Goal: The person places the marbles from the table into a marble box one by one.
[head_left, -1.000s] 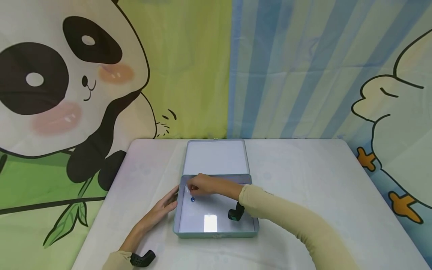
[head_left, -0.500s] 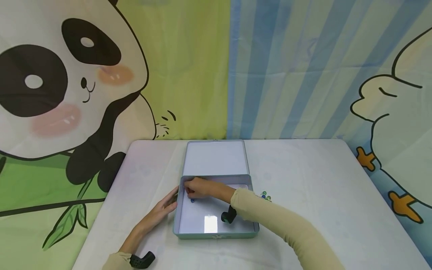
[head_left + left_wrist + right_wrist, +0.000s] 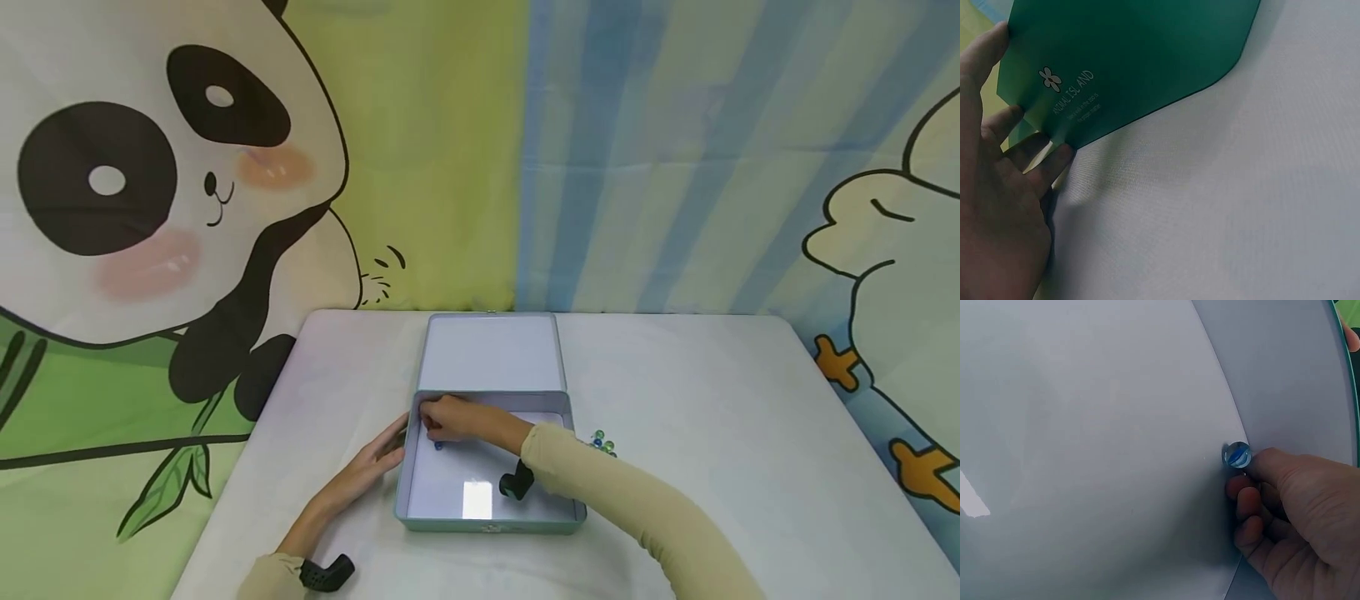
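Observation:
In the head view a shallow metal box (image 3: pixel 491 527) with a pale inside stands open on the table, its lid (image 3: pixel 491 352) folded back. My left hand (image 3: pixel 363 477) rests along the box's left side, fingers fairly straight, fingertips on the green outer wall (image 3: pixel 1129 56) in the left wrist view. Inside the box, my right hand (image 3: pixel 459 418) is low near the far left corner. In the right wrist view a clear glass marble (image 3: pixel 1237 455) with a blue swirl shows at the tips of its thumb and curled index finger; the inner side of those fingertips is hidden.
Several green and blue marbles (image 3: pixel 602 443) lie together on the table right of the box, partly behind the right sleeve (image 3: pixel 622 492). Black wrist cameras (image 3: pixel 327 573) sit on both wrists. A printed panda curtain (image 3: pixel 225 200) hangs behind the white table (image 3: pixel 712 400).
My right hand has shifted slightly left and down toward the marble, and the right forearm has swung left, uncovering the marbles outside the box. My left hand stays against the box. The head view has panned slightly.

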A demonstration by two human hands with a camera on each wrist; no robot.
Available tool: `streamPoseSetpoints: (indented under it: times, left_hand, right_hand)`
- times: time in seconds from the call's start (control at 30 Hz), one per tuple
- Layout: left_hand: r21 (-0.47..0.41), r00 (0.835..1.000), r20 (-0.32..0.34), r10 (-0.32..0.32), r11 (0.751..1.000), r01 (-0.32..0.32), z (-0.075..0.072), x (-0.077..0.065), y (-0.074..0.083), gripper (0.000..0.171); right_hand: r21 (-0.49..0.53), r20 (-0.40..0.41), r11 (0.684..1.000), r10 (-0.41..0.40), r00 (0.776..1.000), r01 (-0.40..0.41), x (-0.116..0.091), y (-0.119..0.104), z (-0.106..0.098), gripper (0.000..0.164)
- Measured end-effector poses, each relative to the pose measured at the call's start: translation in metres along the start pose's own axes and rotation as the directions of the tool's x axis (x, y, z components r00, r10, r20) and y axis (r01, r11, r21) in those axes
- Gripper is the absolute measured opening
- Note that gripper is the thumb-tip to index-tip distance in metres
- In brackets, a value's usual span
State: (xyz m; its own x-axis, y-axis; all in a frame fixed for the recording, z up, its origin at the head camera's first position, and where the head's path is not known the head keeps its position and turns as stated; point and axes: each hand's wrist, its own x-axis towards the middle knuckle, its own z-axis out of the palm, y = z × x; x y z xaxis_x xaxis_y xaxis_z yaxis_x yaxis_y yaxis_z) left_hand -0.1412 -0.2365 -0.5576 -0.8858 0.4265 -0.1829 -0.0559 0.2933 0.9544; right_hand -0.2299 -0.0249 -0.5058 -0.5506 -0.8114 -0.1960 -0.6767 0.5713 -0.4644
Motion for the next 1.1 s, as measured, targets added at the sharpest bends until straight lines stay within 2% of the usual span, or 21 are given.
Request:
streamPoseSetpoints:
  times: [0.1, 0.27, 0.4, 0.47, 0.57, 0.73, 0.8, 0.87, 0.97, 1.1]
  left_hand:
    - [0.006, 1.0, 0.005, -0.011, 1.0, 0.011, 0.002, 0.004, 0.0, 0.061]
    - [-0.001, 1.0, -0.003, -0.007, 1.0, 0.007, 0.003, 0.003, 0.002, 0.061]
    - [-0.004, 1.0, -0.006, 0.009, 1.0, -0.009, 0.003, 0.001, 0.002, 0.06]
    - [-0.003, 1.0, -0.006, 0.017, 1.0, -0.017, 0.003, 0.001, 0.002, 0.06]
    - [0.005, 1.0, -0.014, 0.009, 1.0, -0.008, 0.003, 0.001, 0.002, 0.061]
    - [0.022, 1.0, -0.016, -0.001, 1.0, 0.001, 0.005, 0.001, 0.001, 0.062]
    - [0.028, 1.0, -0.009, 0.005, 1.0, -0.005, 0.006, 0.001, 0.002, 0.061]
    - [0.029, 1.0, -0.003, 0.012, 1.0, -0.012, 0.006, 0.001, 0.002, 0.061]
    - [0.028, 1.0, -0.002, 0.024, 0.999, -0.024, 0.005, 0.001, 0.004, 0.061]
    - [0.024, 0.999, -0.009, 0.031, 0.999, -0.031, 0.003, 0.001, 0.005, 0.061]
  right_hand:
    - [0.017, -0.011, 1.0, 0.003, 1.0, -0.003, -0.006, 0.003, -0.001, 0.011]
    - [0.052, -0.047, 0.998, -0.041, 0.998, 0.043, -0.017, 0.005, -0.006, 0.024]
    - [0.088, -0.095, 0.988, -0.118, 0.988, 0.126, -0.041, 0.002, -0.016, 0.029]
    - [0.089, -0.136, 0.984, -0.143, 0.98, 0.156, -0.063, -0.002, -0.025, 0.028]
    - [0.073, -0.254, 0.978, -0.17, 0.952, 0.194, -0.106, -0.005, -0.038, 0.025]
    - [-0.001, -0.496, 0.979, -0.178, 0.85, 0.204, -0.189, 0.012, -0.04, 0.02]
    - [-0.015, -0.542, 0.985, -0.153, 0.826, 0.173, -0.22, 0.024, -0.034, 0.022]
    - [-0.009, -0.55, 0.993, -0.103, 0.829, 0.117, -0.249, 0.036, -0.026, 0.024]
    - [0.014, -0.532, 1.0, -0.001, 0.847, 0.009, -0.286, 0.051, -0.014, 0.026]
    - [0.066, -0.482, 0.993, 0.115, 0.869, -0.095, -0.313, 0.064, 0.001, 0.021]
